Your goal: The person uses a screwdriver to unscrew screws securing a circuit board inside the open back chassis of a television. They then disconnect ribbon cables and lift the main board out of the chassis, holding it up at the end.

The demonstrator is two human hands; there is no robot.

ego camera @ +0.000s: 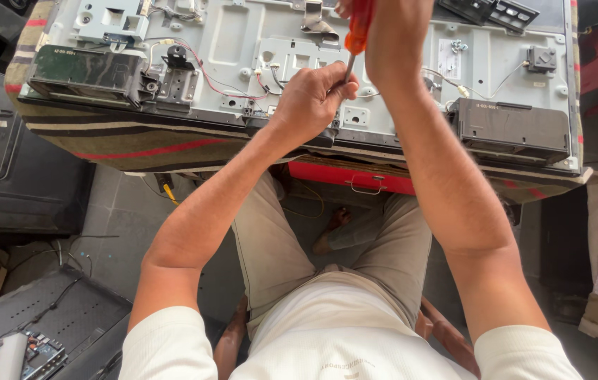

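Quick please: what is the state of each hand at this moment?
Left hand: closed, fingers pinching the metal shaft of the screwdriver.
Right hand: closed around the screwdriver's orange handle.

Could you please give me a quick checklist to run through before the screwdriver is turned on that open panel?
1. Right hand grips the orange screwdriver handle: ok.
2. Left hand steadies the shaft near its tip: ok.
3. Tip seated in a screw head: cannot tell, the fingers hide it.
4. Red and white wires lie off to the side of the tip: ok.
5. Metal panel lies flat on the striped cloth: ok.
6. Loose screws sit away from the hands: ok.
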